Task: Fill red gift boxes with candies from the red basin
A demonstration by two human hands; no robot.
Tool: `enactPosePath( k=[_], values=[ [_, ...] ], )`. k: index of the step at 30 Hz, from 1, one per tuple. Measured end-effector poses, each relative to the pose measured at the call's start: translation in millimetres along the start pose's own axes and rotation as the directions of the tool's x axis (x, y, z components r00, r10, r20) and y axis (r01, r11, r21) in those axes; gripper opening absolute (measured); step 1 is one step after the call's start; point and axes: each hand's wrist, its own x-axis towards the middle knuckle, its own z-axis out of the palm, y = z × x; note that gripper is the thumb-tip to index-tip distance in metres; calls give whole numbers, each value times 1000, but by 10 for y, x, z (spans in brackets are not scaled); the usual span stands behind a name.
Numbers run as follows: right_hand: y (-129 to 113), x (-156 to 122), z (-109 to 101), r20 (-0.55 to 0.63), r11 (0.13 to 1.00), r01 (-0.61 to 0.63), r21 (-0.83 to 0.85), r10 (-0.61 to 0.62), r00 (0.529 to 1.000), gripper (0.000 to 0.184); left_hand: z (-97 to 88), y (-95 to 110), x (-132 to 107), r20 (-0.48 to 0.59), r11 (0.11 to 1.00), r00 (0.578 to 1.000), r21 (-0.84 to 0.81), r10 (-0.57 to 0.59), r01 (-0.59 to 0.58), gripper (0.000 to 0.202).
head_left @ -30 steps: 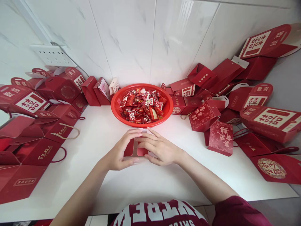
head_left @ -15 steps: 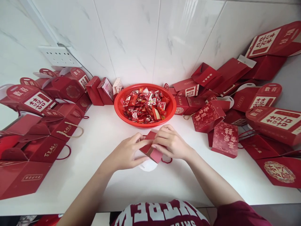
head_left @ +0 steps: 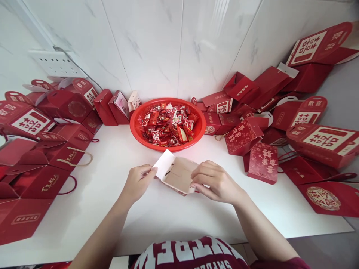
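Note:
A small gift box (head_left: 177, 174) lies open-side up between my hands, its pale cardboard inside showing and a white flap raised at its left. My left hand (head_left: 138, 181) pinches that flap's lower edge. My right hand (head_left: 215, 182) grips the box's right side with curled fingers. Just beyond the box stands a round red basket (head_left: 137, 118) heaped with red-wrapped candies (head_left: 168, 125).
Red paper gift boxes and bags are piled along the left (head_left: 50, 157) and the right (head_left: 266, 123) of the white counter (head_left: 106, 179). A white tiled wall closes the back, with a socket strip (head_left: 56, 63) at upper left. The counter's front edge is near my chest.
The folded red box has been turned and opened, so its pale inside and white flap now face up. My hands have moved apart to its two sides.

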Motion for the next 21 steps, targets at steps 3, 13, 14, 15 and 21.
enactPosePath(
  k=[3, 13, 14, 15, 21],
  values=[
    [-16, -179, -32, 36, 992, -112, 63, 110, 993, 15, -18, -162, -11, 126, 975, 985, -172, -122, 142, 43],
    [89, -318, 235, 155, 930, -267, 253, 233, 960, 37, 273, -289, -32, 60, 938, 973, -258, -224, 232, 50],
    [110, -320, 254, 153, 925, -268, 269, 234, 960, 36, 304, -284, -38, -39, 954, 978, -233, -204, 190, 44],
    [130, -323, 273, 148, 920, -269, 284, 235, 961, 35, 327, -281, -45, -127, 967, 978, -217, -165, 135, 40],
    [201, -354, 420, 67, 932, -231, 280, 221, 973, 35, 401, -252, -119, -123, 919, 954, -259, 274, -297, 42]
  ],
)
